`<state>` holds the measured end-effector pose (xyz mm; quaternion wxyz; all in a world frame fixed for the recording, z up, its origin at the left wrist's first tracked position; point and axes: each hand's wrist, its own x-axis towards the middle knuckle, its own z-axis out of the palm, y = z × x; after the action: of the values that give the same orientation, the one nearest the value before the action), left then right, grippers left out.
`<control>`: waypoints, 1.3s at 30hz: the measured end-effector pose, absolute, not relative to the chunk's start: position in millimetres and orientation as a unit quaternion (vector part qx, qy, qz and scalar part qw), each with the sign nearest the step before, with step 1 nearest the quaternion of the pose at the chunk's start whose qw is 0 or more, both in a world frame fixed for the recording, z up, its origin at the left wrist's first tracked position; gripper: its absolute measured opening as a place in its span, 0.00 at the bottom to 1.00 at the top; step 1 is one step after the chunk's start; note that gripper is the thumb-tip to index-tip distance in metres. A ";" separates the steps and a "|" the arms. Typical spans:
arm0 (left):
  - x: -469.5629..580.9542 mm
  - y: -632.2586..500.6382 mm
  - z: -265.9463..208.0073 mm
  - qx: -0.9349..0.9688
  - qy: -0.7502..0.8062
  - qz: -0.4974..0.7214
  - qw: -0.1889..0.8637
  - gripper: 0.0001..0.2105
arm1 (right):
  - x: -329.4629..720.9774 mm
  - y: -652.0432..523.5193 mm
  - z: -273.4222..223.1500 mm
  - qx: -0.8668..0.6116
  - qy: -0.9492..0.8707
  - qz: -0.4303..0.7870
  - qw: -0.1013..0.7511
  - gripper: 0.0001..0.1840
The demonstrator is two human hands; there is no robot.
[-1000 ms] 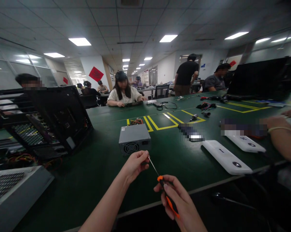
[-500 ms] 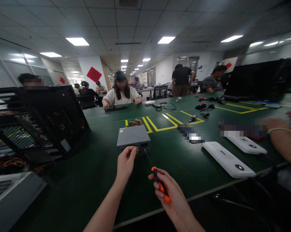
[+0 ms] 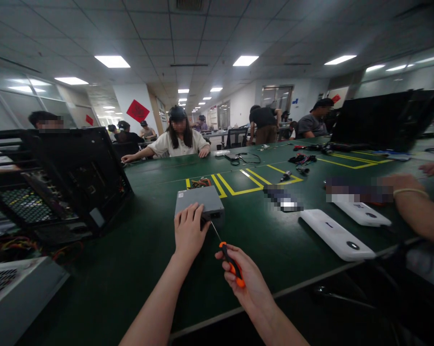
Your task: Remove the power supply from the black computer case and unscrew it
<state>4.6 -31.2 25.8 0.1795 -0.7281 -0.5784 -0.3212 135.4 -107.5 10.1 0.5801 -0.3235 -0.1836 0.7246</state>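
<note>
A grey computer power supply (image 3: 199, 196) sits on the green table in front of me. My left hand (image 3: 190, 228) is on its near left part, fingers over the top edge and thumb by the front face. In my right hand (image 3: 243, 274) is a screwdriver (image 3: 232, 263) with an orange and black handle, fingers wrapped round it. Its thin shaft slants up and left, the tip at the power supply's front face near the socket. Whether the tip sits in a screw is too small to tell. Part of the front face is hidden by my left hand.
At left stand an open black computer case (image 3: 83, 185) and a grey metal box (image 3: 22, 298). White power banks (image 3: 335, 235) and a phone (image 3: 283, 198) lie at right, near another person's arm (image 3: 415, 206). Yellow tape (image 3: 245, 192) marks the table (image 3: 144, 288). A person sits opposite.
My left hand has gone from a pinch before the front face to lying over the power supply's edge. The screwdriver has shifted slightly left and up. The person opposite has stretched an arm out sideways.
</note>
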 end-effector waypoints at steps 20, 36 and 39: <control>6.2 -37.4 25.7 -0.712 -0.597 -0.320 0.185 0.18 | 129.4 -108.3 14.4 -0.342 -0.200 0.711 0.581 0.13; 1.2 -47.5 19.1 -0.669 -0.539 -0.511 -0.036 0.09 | 133.0 -107.7 8.8 -0.343 -0.173 0.713 0.586 0.13; 7.8 -42.2 14.9 -0.616 -0.535 -0.507 -0.279 0.13 | 135.5 -108.1 8.8 -0.345 -0.173 0.717 0.581 0.12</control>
<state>7.8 -42.2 14.9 -0.2792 -0.6160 -0.5347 -0.5065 135.5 -108.1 8.8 0.5808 -0.3446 -0.1728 0.7170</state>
